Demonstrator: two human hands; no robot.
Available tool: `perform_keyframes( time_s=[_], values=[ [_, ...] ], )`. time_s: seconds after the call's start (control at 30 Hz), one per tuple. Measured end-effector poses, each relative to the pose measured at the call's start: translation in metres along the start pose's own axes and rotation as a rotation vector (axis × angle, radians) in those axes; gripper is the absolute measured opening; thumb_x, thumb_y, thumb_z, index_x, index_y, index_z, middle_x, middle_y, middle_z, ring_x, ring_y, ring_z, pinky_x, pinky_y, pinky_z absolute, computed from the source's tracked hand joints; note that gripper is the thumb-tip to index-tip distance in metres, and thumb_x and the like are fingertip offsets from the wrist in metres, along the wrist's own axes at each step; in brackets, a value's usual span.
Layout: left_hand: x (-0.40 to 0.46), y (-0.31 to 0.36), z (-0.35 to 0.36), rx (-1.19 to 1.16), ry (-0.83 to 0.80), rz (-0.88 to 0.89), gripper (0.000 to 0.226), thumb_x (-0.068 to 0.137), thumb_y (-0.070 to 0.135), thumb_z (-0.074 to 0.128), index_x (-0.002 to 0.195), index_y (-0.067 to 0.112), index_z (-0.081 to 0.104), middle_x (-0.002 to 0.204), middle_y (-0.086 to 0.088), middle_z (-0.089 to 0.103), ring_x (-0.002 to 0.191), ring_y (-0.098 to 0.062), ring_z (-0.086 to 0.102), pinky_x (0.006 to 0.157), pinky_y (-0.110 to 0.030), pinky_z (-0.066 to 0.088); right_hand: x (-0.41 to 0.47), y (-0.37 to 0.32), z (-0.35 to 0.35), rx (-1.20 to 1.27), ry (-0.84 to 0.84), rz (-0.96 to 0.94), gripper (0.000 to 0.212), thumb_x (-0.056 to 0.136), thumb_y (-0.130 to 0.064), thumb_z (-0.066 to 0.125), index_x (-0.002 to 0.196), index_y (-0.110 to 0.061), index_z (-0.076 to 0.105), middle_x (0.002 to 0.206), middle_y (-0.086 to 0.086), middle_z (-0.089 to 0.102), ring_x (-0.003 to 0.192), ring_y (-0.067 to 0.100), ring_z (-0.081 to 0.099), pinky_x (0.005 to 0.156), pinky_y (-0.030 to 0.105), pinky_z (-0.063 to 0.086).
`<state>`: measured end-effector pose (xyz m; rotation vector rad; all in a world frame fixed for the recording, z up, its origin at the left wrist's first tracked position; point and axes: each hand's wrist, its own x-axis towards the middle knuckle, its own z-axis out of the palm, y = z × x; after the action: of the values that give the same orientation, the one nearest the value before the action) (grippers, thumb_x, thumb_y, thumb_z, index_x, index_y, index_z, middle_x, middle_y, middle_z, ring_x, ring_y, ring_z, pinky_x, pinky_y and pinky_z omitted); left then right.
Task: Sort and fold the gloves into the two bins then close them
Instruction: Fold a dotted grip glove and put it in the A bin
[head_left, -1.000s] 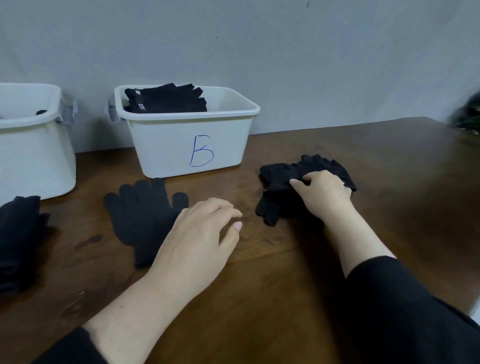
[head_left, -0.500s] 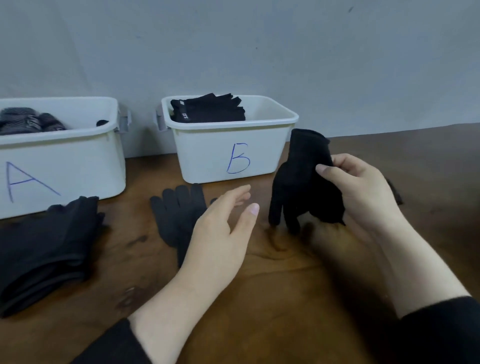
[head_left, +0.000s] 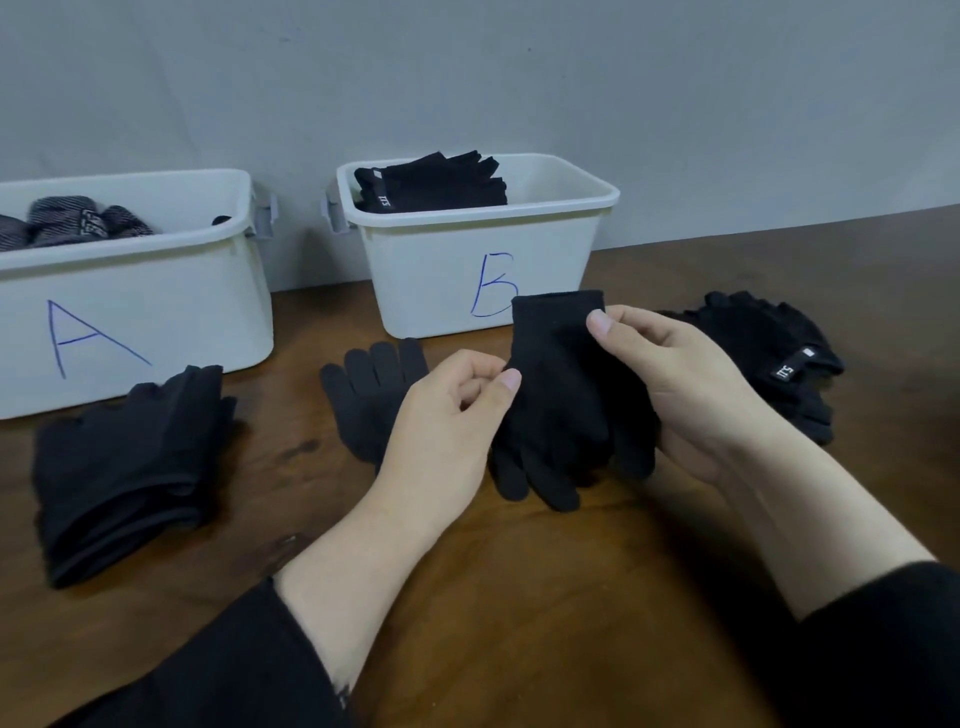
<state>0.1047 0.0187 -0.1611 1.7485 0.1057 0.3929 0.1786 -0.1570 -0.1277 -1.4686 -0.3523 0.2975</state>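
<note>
Left bin: "A", blue handwritten, on front wall.
Right bin: "B", blue handwritten, on front wall.
Gloves in right bin: small white tag mark, too small to read.
Glove pile, right: same kind of tag, unreadable.

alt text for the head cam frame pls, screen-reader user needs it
Both hands hold a black glove above a wooden table: the right hand grips it, the left hand pinches its edge. Behind stand open white bins marked A and B, both holding gloves; more black gloves lie on the table.
</note>
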Motion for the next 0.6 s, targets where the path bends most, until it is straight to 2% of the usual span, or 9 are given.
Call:
perform_keyframes(
  time_s=[0.13, 0.2, 0.3, 0.37, 0.47, 0.53, 0.6],
  values=[
    [-0.005, 0.003, 0.0, 0.027, -0.018, 0.026, 0.012, 0.1, 0.032, 0.058, 0.098, 0.025, 0.067, 0.084, 0.002, 0.074, 0.085, -0.015, 0.07, 0.084, -0.044, 0.057, -0.003, 0.004, 0.005, 0.031, -0.004, 0.047, 0.025, 0.098, -0.025, 0.063, 0.109, -0.006, 0.072, 0.106, 0.012, 0.077, 0.097, 0.025, 0.075, 0.078, 0.032, 0.061],
    [-0.005, 0.002, -0.004, 0.131, 0.018, 0.086, 0.01, 0.099, 0.034, 0.057, 0.099, 0.029, 0.066, 0.084, 0.005, 0.071, 0.085, -0.011, 0.068, 0.082, -0.036, 0.056, -0.002, 0.008, 0.005, 0.08, 0.017, 0.066, 0.019, 0.097, -0.02, 0.064, 0.106, -0.005, 0.073, 0.108, 0.015, 0.076, 0.102, 0.028, 0.073, 0.089, 0.041, 0.059],
    [-0.009, -0.003, -0.021, 0.43, 0.089, 0.215, 0.015, 0.096, 0.038, 0.057, 0.105, 0.03, 0.066, 0.088, 0.014, 0.063, 0.09, -0.004, 0.06, 0.078, -0.02, 0.05, 0.001, 0.012, 0.002, 0.068, 0.031, 0.078, 0.018, 0.096, -0.017, 0.067, 0.107, -0.006, 0.074, 0.113, 0.018, 0.074, 0.109, 0.035, 0.07, 0.103, 0.056, 0.05],
    [-0.014, -0.009, -0.039, 0.654, 0.039, 0.26, 0.022, 0.094, 0.042, 0.057, 0.109, 0.029, 0.068, 0.096, 0.017, 0.059, 0.093, -0.002, 0.055, 0.083, -0.02, 0.047, 0.001, 0.014, 0.001, 0.011, 0.031, 0.083, 0.018, 0.096, -0.016, 0.066, 0.11, -0.008, 0.073, 0.114, 0.017, 0.074, 0.109, 0.037, 0.07, 0.103, 0.063, 0.048],
    [-0.023, -0.019, -0.069, 0.921, -0.07, 0.257, 0.029, 0.093, 0.047, 0.056, 0.113, 0.03, 0.069, 0.106, 0.017, 0.057, 0.101, -0.003, 0.052, 0.095, -0.034, 0.045, 0.002, 0.015, 0.0, -0.065, 0.036, 0.072, 0.016, 0.097, -0.018, 0.065, 0.11, -0.012, 0.072, 0.112, 0.015, 0.074, 0.108, 0.036, 0.07, 0.1, 0.067, 0.047],
    [-0.03, -0.021, -0.084, 1.02, -0.129, 0.245, 0.031, 0.094, 0.048, 0.055, 0.116, 0.031, 0.069, 0.109, 0.017, 0.057, 0.105, -0.005, 0.05, 0.099, -0.037, 0.041, 0.001, 0.015, 0.001, -0.086, 0.049, 0.055, 0.015, 0.098, -0.024, 0.064, 0.105, -0.017, 0.075, 0.111, 0.012, 0.075, 0.108, 0.035, 0.071, 0.1, 0.067, 0.048],
    [-0.035, -0.021, -0.092, 1.046, -0.177, 0.224, 0.03, 0.096, 0.047, 0.052, 0.118, 0.035, 0.069, 0.112, 0.02, 0.055, 0.107, -0.003, 0.047, 0.101, -0.032, 0.035, -0.002, 0.014, 0.004, -0.112, 0.056, 0.026, 0.017, 0.1, -0.028, 0.061, 0.103, -0.02, 0.076, 0.109, 0.01, 0.075, 0.108, 0.033, 0.071, 0.102, 0.064, 0.048]
  ],
)
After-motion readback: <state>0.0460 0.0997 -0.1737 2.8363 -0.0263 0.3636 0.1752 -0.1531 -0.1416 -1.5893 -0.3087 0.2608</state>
